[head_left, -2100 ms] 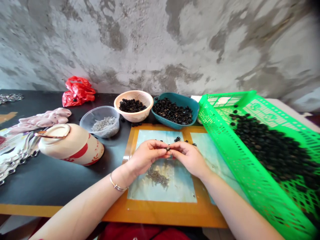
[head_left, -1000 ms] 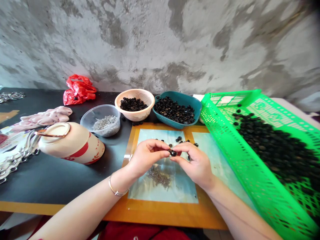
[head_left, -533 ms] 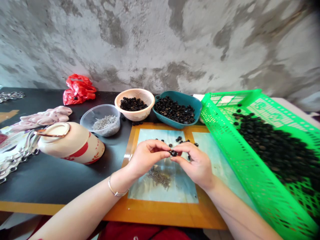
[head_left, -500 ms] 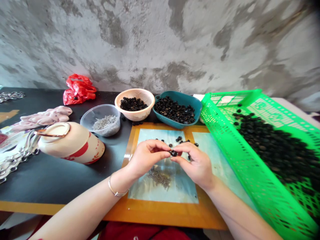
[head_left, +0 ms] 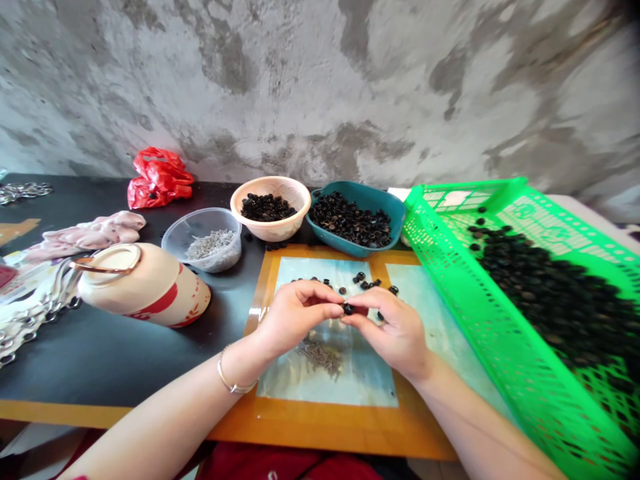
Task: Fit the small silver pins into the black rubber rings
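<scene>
Between the fingertips of both hands is a small round black part (head_left: pixel 349 309), partly covered by the fingers. My left hand (head_left: pixel 300 310) pinches it from the left, with a bracelet on the wrist. My right hand (head_left: pixel 393 327) pinches it from the right with thumb and forefinger. Below the hands, a small heap of grey metal pins (head_left: pixel 320 358) lies on a pale blue sheet (head_left: pixel 350 387). Several loose black parts (head_left: pixel 360 277) are scattered on the sheet just beyond the fingers.
At the back stand a clear bowl of grey pins (head_left: pixel 220 263), a peach bowl (head_left: pixel 273 233) and a teal basin (head_left: pixel 350 247) of black parts. A green crate (head_left: pixel 465 313) fills the right side. Left are a white bottle (head_left: pixel 145 283), gloves (head_left: pixel 95 233) and a red bag (head_left: pixel 159 179).
The black part has turned slightly between my fingertips. Both hands stay in nearly the same place, and the surrounding things have not moved.
</scene>
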A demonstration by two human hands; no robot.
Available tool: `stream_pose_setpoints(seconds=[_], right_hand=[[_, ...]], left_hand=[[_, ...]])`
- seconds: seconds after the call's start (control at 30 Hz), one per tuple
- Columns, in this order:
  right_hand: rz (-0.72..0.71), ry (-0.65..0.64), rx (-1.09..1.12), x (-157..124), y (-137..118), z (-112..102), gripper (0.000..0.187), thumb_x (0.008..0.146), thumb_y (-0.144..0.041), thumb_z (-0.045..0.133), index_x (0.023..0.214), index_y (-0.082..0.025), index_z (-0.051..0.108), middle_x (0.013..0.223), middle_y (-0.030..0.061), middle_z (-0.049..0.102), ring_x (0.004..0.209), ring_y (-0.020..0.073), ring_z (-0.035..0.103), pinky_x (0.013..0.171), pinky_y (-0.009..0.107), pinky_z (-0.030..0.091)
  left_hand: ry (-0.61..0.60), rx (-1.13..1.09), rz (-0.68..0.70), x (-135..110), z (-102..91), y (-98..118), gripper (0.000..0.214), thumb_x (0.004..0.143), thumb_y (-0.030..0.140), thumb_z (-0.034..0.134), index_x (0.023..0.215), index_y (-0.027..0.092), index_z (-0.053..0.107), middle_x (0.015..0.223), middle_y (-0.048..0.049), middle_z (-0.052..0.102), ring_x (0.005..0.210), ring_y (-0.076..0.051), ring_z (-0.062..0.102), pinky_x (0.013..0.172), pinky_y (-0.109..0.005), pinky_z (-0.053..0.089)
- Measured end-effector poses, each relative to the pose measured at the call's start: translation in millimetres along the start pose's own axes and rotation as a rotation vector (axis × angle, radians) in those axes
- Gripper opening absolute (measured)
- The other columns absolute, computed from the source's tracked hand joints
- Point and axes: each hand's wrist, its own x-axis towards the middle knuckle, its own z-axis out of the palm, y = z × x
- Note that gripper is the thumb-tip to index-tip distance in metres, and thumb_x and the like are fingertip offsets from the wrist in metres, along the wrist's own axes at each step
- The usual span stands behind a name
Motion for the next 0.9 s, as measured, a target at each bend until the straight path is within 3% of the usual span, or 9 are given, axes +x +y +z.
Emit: stream_pose_setpoints(seconds=[0.13, 0.27, 0.43, 0.53, 0.73, 0.9], right_hand=[[0.18, 0.003, 0.104, -3.1, -3.4, 4.4, 0.012, 0.08, -0.026, 0.075, 0.091, -0.024, 0.07, 0.077, 0.0009, 0.072, 0.066, 0.0165, 0.067, 0.064, 0.03, 0.054], [0.366, -0.052, 0.375, -2.5, -3.5, 8.5, 0.019, 0.077, -0.027, 0.076, 0.095, -0.023, 0.068, 0.084, 0.0022, 0.075, 0.074, 0.019, 0.072, 0.07, 0.032, 0.058], [0.479, -0.094, 0.537, -1.9, -2.6, 8.8, 0.023, 0.076, -0.029, 0.076, 0.096, -0.021, 0.067, 0.088, 0.0039, 0.077, 0.077, 0.0197, 0.073, 0.071, 0.033, 0.06], [0.464, -0.098, 0.468, -2.5, -2.0, 7.4, 0.018, 0.077, -0.029, 0.076, 0.091, -0.021, 0.068, 0.083, 0.0027, 0.076, 0.071, 0.0183, 0.071, 0.067, 0.031, 0.058], [0.28, -0.057, 0.221, -3.2, 1.1, 5.8, 0.015, 0.076, -0.031, 0.078, 0.078, -0.022, 0.066, 0.07, -0.0008, 0.069, 0.064, 0.0155, 0.064, 0.064, 0.029, 0.052], [0.174, -0.086, 0.188, -3.6, 4.1, 6.9, 0.026, 0.08, -0.038, 0.074, 0.098, -0.023, 0.064, 0.081, 0.0009, 0.067, 0.071, 0.0165, 0.063, 0.066, 0.03, 0.053]], left_hand=[[-0.028, 0.001, -0.065, 1.2, -2.7, -4.8, 0.009, 0.065, 0.019, 0.08, 0.073, 0.016, 0.075, 0.067, -0.0033, 0.072, 0.063, -0.014, 0.064, 0.065, -0.025, 0.051], [-0.024, -0.048, -0.083, 2.7, -4.7, -8.3, 0.012, 0.066, 0.023, 0.081, 0.072, 0.015, 0.075, 0.066, -0.0034, 0.072, 0.06, -0.013, 0.063, 0.064, -0.024, 0.051], [-0.039, -0.073, -0.096, 3.2, -5.7, -7.9, 0.016, 0.066, 0.027, 0.082, 0.07, 0.014, 0.074, 0.064, -0.0033, 0.071, 0.058, -0.011, 0.06, 0.061, -0.023, 0.049], [-0.059, -0.078, -0.122, 2.5, -4.8, -8.3, 0.019, 0.066, 0.029, 0.083, 0.069, 0.013, 0.074, 0.061, -0.0029, 0.07, 0.057, -0.01, 0.059, 0.06, -0.022, 0.048], [-0.065, -0.177, -0.239, 0.9, -1.5, -11.6, 0.026, 0.063, 0.035, 0.085, 0.068, 0.013, 0.072, 0.063, -0.0023, 0.069, 0.057, -0.011, 0.061, 0.061, -0.023, 0.049], [-0.105, -0.176, -0.234, -0.1, -1.2, -12.2, 0.027, 0.067, 0.036, 0.082, 0.067, 0.012, 0.071, 0.061, -0.0028, 0.069, 0.056, -0.01, 0.06, 0.06, -0.022, 0.048]])
